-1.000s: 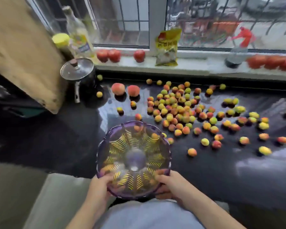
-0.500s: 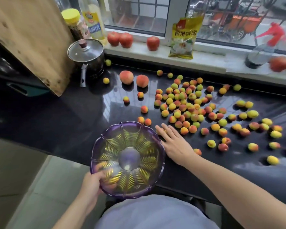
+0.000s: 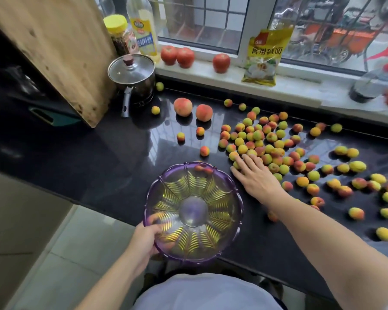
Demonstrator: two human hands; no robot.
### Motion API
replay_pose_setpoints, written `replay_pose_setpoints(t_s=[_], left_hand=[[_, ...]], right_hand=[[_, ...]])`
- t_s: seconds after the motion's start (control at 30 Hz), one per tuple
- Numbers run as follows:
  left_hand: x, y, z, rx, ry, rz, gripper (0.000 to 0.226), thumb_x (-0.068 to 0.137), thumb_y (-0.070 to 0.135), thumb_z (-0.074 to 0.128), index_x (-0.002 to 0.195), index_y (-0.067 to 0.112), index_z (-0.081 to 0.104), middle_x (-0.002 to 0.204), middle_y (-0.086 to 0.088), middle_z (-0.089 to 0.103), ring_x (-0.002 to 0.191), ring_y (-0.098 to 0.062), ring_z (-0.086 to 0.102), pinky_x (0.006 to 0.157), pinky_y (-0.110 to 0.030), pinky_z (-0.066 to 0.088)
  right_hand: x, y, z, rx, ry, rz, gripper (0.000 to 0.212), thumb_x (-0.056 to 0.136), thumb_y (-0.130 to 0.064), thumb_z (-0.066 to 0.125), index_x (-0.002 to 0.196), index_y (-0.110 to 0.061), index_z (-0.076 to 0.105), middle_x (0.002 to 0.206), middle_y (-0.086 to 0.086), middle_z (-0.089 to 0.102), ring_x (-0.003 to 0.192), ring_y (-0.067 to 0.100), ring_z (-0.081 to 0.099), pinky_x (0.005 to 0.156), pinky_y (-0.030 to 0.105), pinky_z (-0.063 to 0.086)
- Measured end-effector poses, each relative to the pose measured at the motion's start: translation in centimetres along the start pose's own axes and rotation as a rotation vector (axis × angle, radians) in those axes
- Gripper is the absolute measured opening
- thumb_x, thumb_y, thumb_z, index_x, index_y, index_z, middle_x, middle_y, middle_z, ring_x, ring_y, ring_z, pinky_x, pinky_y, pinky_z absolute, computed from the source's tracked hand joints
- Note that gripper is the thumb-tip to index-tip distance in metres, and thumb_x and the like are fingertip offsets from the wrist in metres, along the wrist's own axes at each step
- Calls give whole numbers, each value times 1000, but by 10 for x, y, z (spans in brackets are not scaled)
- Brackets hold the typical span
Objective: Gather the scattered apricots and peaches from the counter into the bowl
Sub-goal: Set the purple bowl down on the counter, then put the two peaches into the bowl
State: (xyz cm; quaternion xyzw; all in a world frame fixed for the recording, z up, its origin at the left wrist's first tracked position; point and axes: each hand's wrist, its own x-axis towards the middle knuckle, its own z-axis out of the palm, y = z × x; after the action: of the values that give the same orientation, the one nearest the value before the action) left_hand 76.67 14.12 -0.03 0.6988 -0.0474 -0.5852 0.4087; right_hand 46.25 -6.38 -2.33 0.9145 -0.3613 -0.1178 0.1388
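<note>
The yellow packet (image 3: 264,57) on the window sill (image 3: 300,86) at 1 o'clock carries the Chinese words 食用碱面. The oil bottle (image 3: 142,25) at 11 o'clock has a yellow label, but its writing is too blurred to read.

The left hand (image 3: 146,240) grips the rim of the purple bowl (image 3: 194,211) at its 8 o'clock side, with the thumb inside the rim; the bowl stands at the near edge of the black desk (image 3: 99,157). The right hand (image 3: 255,177) lies flat with straight, spread fingers just right of the bowl, and the fingertips touch the nearest apricots (image 3: 269,144). Apricots spread from 12 to 3 o'clock. Two peaches (image 3: 193,109) stand at 12 o'clock, near the pot (image 3: 132,74).
</note>
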Motion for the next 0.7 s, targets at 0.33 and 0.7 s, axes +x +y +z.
replay_pose_setpoints(t_s=[0.33,0.7], left_hand=[[5,3,30,85,-106,-31,26,104,1,56,123,14,67,109,-15,79,96,-35,79,83,-53,65],[104,73,-39,1064,405,675,45,108,38,49,144,16,62,151,-18,53,142,-39,41,119,-53,30]], right_hand=[[-18,29,-56,640,187,467,40,103,-23,50,142,-13,53,141,12,52,130,32,41,112,48,37],[13,-18,-91,863,121,544,43,100,-18,54,143,-17,50,140,1,49,132,21,41,109,34,35]])
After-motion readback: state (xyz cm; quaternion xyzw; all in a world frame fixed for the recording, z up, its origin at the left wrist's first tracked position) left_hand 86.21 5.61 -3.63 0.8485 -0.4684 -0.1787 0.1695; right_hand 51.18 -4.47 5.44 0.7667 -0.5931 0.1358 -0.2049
